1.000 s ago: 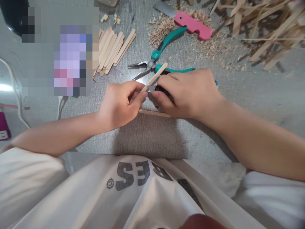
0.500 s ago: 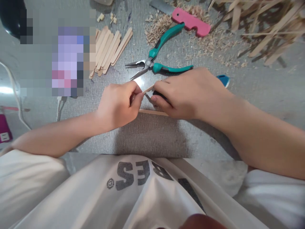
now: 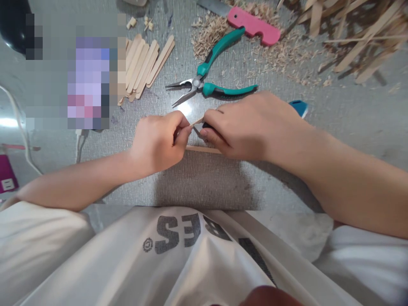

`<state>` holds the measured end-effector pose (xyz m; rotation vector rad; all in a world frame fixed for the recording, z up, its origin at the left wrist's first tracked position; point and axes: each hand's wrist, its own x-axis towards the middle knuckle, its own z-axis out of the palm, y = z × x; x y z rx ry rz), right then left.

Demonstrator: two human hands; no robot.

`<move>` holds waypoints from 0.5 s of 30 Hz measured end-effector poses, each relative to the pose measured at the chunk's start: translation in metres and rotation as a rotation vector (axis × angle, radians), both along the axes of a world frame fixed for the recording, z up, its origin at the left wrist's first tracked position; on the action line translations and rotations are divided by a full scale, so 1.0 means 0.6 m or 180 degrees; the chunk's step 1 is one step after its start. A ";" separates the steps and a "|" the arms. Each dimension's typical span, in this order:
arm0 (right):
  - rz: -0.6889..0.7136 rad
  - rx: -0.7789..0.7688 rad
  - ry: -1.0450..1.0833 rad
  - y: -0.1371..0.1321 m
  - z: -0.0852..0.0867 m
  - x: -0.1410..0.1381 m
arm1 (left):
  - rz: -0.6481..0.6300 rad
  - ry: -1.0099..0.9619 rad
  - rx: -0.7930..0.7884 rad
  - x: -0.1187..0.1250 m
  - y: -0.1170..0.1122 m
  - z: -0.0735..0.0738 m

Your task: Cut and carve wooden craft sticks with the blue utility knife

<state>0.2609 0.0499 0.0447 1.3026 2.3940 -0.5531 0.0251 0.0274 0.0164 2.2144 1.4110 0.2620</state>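
Note:
My left hand (image 3: 161, 140) is closed, thumb and forefinger pinching a thin wooden stick (image 3: 196, 121) whose other end runs to my right hand's fingers. My right hand (image 3: 244, 125) is wrapped round a knife; a black part and a bit of the metal blade (image 3: 197, 129) show by the thumb, against the stick. The palm hides most of its handle. Below both hands a pale wooden strip (image 3: 203, 149) lies on the table, its ends covered. A blue piece (image 3: 298, 108) shows behind my right wrist; whether it belongs to the knife I cannot tell.
Green-handled pliers (image 3: 196, 82) lie spread just beyond my hands. Farther off are a pink-handled saw or blade (image 3: 254, 26), wood shavings (image 3: 287, 59) and a heap of wooden strips (image 3: 366, 42). Craft sticks (image 3: 145, 68) lie left, near a blurred phone (image 3: 88, 80) and white cable (image 3: 22, 127).
Both hands stay almost in place, with the blade and stick shifting only slightly between them. The view has moved a little; the objects on the table lie as before.

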 end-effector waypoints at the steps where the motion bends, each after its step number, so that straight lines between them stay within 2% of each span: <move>1: 0.0048 0.0012 -0.0032 0.000 0.000 0.000 | 0.0003 -0.0023 -0.0007 0.000 0.000 0.000; 4: 0.0106 0.0048 0.0003 0.000 -0.001 0.000 | 0.0033 -0.0110 -0.0040 0.000 -0.001 -0.001; 11: -0.0062 -0.0054 0.0044 -0.002 0.000 -0.002 | 0.0115 -0.0321 -0.0164 0.001 0.000 -0.002; 15: -0.0093 -0.0094 -0.0046 -0.005 0.006 -0.006 | 0.0093 -0.0250 -0.0228 0.003 0.003 0.000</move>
